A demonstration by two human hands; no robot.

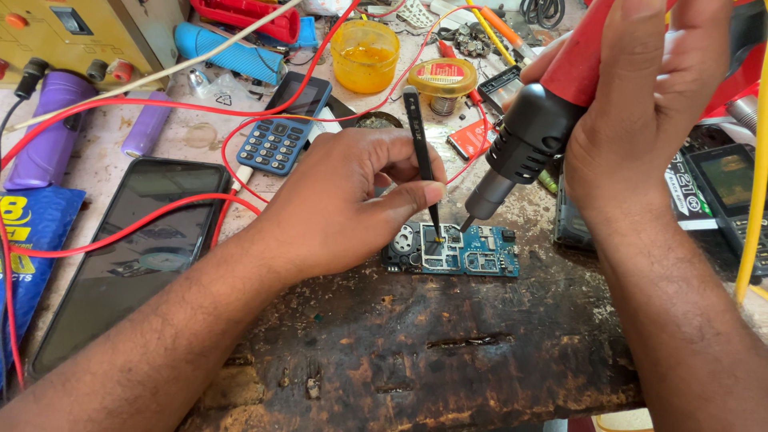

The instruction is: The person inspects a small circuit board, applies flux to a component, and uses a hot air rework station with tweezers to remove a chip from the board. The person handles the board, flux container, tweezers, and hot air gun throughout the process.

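Scorched, pitted wood fills the near half of the workbench (416,352), and right at its far edge sits a small blue circuit board (452,250), lying flat, centre stage. Left hand (336,204): thumb and forefinger pinched shut on black tweezers (422,152), tips planted on a small component near the board's middle. Right hand (640,104): fingers wrapped closed around the red handle of a hot-air tool (524,144), its metal nozzle angled down-left, tip just beside the tweezer tips and hovering a touch off the board.

Risk, as I judge it: nozzle and tweezers are crowded onto one spot, so a small slip of the left hand could drag the part sideways across neighbouring pads, and heat held too close could lift or scorch what sits around it. The left fingertips are also near that hot stream.

Outward now. A red wire (160,212) loops across the left side, passing just behind the left wrist, where a snag would be possible. Left of it lies a dark smartphone (132,256), face up. Farther back, a blue keypad phone (286,124), an orange tub (365,54), and a round solder tin (442,78). Far right, another handset (732,188) under a yellow cable (756,176).
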